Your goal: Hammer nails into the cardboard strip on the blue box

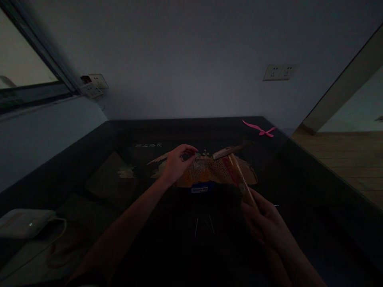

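A hammer with a wooden handle [243, 181] is gripped in my right hand [263, 217], its metal head raised over a wide fan-shaped piece [206, 170]. That piece is tan and orange and dotted with dark spots. My left hand [176, 161] reaches over its left half, thumb and forefinger pinched near the top edge; what they hold, if anything, is too small and dark to make out. A blue object with a white label [200, 188] shows beneath the piece's lower edge. Small pale bits [206, 153] stick up beside my left fingertips.
Thin pale sticks [196, 227] lie on the dark table [167, 255] in front. A pink ribbon-like thing [261, 131] is at the back right. A white device with a cable [26, 223] stands at left. Wall sockets [279, 72] are behind.
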Action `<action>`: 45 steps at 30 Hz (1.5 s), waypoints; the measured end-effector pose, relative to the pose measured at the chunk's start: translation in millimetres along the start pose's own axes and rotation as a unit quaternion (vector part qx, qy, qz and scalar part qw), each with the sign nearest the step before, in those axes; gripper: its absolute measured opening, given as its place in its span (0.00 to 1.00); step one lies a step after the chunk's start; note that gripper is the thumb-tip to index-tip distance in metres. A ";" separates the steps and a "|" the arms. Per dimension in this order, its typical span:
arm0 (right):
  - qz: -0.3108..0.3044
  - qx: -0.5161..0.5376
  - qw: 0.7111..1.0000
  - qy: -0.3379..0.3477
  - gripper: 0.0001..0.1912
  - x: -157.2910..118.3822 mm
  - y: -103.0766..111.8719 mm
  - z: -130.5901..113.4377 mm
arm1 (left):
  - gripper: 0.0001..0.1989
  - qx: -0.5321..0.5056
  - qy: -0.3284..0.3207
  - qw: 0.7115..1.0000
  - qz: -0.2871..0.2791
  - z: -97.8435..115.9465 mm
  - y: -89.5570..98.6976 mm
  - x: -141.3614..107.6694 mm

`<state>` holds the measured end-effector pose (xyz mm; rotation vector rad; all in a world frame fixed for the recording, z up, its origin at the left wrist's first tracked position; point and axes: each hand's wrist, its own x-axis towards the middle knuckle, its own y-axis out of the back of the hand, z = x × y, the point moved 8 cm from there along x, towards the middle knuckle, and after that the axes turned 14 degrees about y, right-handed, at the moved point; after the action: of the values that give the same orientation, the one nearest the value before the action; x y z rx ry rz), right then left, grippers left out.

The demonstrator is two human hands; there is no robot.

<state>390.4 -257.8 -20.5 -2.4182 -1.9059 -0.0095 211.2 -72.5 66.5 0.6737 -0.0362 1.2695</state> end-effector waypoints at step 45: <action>-0.160 -0.297 0.920 0.201 0.20 43.8 -41.6 -123.5 | 0.07 -0.008 0.114 0.988 -0.103 -42.9 -28.2 -4.2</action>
<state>364.5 -212.1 106.6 -2.0932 -2.2765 -1.1570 220.5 -59.1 17.7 0.5012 0.2068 1.1390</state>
